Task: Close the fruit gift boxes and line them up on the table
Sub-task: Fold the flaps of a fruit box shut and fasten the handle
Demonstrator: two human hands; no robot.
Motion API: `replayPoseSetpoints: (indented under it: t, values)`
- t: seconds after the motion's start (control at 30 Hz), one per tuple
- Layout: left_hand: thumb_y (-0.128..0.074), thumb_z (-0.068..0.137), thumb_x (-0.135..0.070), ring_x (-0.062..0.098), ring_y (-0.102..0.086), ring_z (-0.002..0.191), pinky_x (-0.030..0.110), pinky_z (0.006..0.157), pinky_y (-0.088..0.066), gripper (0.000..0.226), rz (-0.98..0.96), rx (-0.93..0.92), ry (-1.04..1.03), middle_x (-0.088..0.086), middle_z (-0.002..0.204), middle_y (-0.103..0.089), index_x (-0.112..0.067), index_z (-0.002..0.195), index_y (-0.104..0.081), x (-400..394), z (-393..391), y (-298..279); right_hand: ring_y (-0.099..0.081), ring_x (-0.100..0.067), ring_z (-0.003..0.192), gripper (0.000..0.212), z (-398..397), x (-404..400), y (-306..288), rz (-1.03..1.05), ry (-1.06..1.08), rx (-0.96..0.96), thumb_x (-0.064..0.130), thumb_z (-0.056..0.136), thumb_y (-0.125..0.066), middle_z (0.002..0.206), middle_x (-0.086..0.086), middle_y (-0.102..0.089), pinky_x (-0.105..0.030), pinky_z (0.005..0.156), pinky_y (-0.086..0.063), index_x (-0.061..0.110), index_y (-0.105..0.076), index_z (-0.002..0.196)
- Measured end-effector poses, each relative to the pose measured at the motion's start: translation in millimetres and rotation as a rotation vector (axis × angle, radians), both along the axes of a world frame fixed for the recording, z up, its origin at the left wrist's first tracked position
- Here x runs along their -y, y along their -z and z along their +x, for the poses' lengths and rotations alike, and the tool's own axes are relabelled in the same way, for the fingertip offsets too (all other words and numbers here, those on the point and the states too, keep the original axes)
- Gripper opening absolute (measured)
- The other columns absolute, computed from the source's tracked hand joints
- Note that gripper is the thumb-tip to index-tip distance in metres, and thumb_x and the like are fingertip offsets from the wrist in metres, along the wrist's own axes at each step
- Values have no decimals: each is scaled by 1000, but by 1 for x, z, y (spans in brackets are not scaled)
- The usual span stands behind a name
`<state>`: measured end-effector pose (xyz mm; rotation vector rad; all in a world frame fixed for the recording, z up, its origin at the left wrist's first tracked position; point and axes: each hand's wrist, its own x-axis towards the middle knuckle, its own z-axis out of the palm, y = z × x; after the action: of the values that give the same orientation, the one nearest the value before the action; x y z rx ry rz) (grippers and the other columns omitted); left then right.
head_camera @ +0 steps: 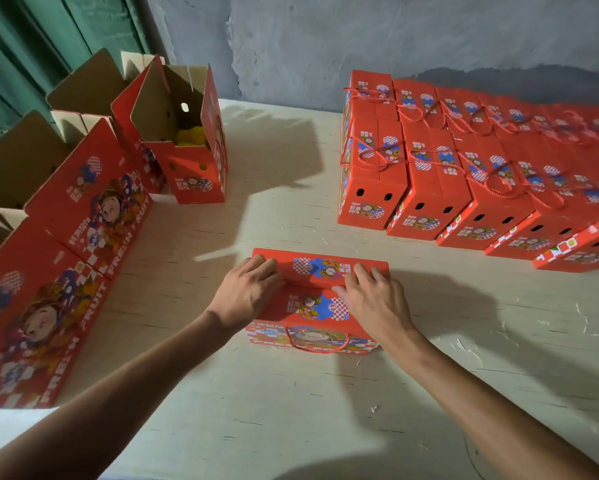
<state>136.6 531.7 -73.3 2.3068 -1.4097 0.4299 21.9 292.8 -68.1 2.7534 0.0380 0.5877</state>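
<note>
While both hands press down with fairly straight fingers on its top flaps, a red fruit gift box (317, 299) sits alone near the middle of the pale table (291, 410). The left hand (248, 292) lies flat on the left part of the lid and the right hand (370, 297) on the right part, holding nothing. A red cord handle (320, 346) hangs down the box's near face. To the right and further back, well apart, closed boxes (464, 181) stand packed in rows, their cord handles lying on top. On the left, open boxes (66, 237) stand with flaps up along the table edge; one open box (190, 161) behind them shows yellow fruit (190, 136) inside. Bare tabletop lies between the pressed box and both groups.
</note>
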Motion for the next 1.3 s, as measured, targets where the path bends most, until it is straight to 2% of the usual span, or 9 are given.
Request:
replayPoseSetpoints:
  t: [0.13,0.23,0.3,0.43,0.53,0.73,0.9,1.07,1.3]
  values:
    - [-61,99,-16,30,-55,81,40,70,-45,14,30,-34,72,7,98,-60,-10,107,-71,-18,12,9,-58,-23,68,16,-19,17,3,4,-97,-2,14,81,-83,85,-5,-61,-33,52,-51,11,-69,87]
    - [-53,101,-18,28,-57,90,38,77,-49,38,68,-107,132,10,112,-62,-14,138,-65,-37,23,9,-64,-27,87,46,-39,44,7,152,-183,-19,-14,73,-68,103,-7,-66,-36,69,-58,4,-71,115]
    - [-46,104,-20,28,-56,90,37,76,-53,41,80,-146,159,12,112,-61,-17,142,-61,-40,26,6,-65,-25,96,50,-41,52,5,220,-187,-59,-14,78,-64,110,-4,-67,-35,76,-59,6,-69,124]
    - [-45,104,-15,28,-55,88,35,78,-52,40,70,-215,190,13,110,-61,-15,139,-64,-38,28,-1,-66,-20,98,14,-42,66,2,364,-168,-80,11,96,-69,108,0,-64,-33,76,-59,9,-69,109]
    - [-52,102,-15,27,-60,90,36,77,-54,34,41,-232,178,13,108,-63,-11,132,-69,-41,31,-4,-68,-16,91,18,-47,74,5,470,-76,-34,24,96,-73,106,0,-65,-31,72,-60,8,-69,103]
    - [-62,98,-14,22,-64,93,28,86,-54,23,-104,-254,69,7,111,-69,-7,115,-77,-43,20,6,-68,-18,95,8,-50,76,7,440,-130,-75,11,98,-67,104,-4,-66,-32,81,-60,5,-70,104]
    - [-62,95,-6,33,-63,82,39,67,-57,24,-30,-151,54,12,105,-71,-2,114,-76,-42,16,8,-60,-20,95,29,-47,68,-2,270,-72,-255,-1,101,-37,99,-2,-56,-36,80,-53,13,-62,98]
    - [-60,85,3,37,-66,86,42,64,-60,30,53,-62,37,14,107,-71,0,112,-76,-41,6,9,-63,-30,71,29,-51,56,-10,253,-40,-224,-20,67,-63,86,-13,-61,-42,49,-54,-1,-67,89]
    - [-50,99,-18,36,-63,92,42,72,-59,33,56,-189,-27,13,112,-67,-1,116,-73,-40,-7,6,-60,-26,75,14,-47,54,-12,231,-43,-204,-4,78,-66,82,-5,-58,-39,63,-54,9,-62,76]
